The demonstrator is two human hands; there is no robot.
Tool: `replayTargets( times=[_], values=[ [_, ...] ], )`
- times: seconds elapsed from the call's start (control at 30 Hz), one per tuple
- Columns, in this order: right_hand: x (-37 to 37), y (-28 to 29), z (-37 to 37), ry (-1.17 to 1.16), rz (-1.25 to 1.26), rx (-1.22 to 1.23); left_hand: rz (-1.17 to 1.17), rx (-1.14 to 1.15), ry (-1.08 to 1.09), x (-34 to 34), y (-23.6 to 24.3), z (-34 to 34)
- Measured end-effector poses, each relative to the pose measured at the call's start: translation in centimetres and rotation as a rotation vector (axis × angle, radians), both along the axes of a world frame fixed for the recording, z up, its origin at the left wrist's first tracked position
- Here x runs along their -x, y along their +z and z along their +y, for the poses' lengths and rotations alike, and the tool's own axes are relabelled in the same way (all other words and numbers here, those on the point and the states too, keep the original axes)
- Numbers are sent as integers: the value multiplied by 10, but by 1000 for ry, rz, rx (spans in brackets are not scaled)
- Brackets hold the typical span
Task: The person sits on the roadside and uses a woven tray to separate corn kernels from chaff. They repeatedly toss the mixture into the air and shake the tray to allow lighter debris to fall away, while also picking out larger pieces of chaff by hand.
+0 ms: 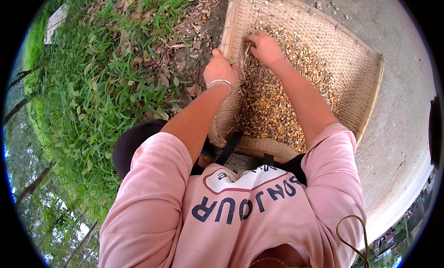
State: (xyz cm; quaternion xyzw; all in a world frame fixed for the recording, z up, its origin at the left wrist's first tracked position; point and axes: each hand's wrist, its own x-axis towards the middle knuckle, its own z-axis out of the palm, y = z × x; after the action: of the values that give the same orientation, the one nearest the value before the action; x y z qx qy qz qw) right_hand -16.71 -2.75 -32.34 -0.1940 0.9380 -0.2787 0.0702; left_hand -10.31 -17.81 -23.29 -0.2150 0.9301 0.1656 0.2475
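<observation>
A woven winnowing tray (pixel 356 83) lies before me, tilted. Loose yellow and brown corn kernels (pixel 277 110) are heaped over its middle and near part. My left hand (pixel 221 70), with a silver bangle at the wrist, is closed round the tray's left rim. Inside the tray, at the left side of the kernels, my right hand (pixel 266 48) has its fingers curled in a pinch. A pale dry husk strip (pixel 244 64) runs down from those fingertips toward my left hand. Exactly where the fingertips grip it is partly hidden.
Green grass (pixel 111 83) and dry leaves (pixel 162 73) cover the ground on the left. Grey concrete (pixel 397 115) lies beyond the tray on the right, with scattered bits near its far edge. Dark straps (pixel 230 147) hang between my body and the tray's near rim.
</observation>
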Motion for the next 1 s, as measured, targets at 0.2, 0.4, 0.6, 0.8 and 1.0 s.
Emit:
replayTargets(
  times=[0.2, 0.4, 0.6, 0.8, 1.0],
  values=[
    [54, 83, -24, -231, -285, 581, -5, -32, -8, -4, -4, -4],
    [13, 18, 12, -13, -124, -42, -5, -2, -1, -2, -2, 0],
    [-36, 30, 5, 125, -139, -146, 25, 14, -20, -2, -6, -5],
    [-43, 7, 13, 158, -71, -68, 2, 9, -12, -2, -3, -2],
    [-39, -4, 16, 142, -131, 56, -9, -2, -7, -2, -2, -3]
  ],
)
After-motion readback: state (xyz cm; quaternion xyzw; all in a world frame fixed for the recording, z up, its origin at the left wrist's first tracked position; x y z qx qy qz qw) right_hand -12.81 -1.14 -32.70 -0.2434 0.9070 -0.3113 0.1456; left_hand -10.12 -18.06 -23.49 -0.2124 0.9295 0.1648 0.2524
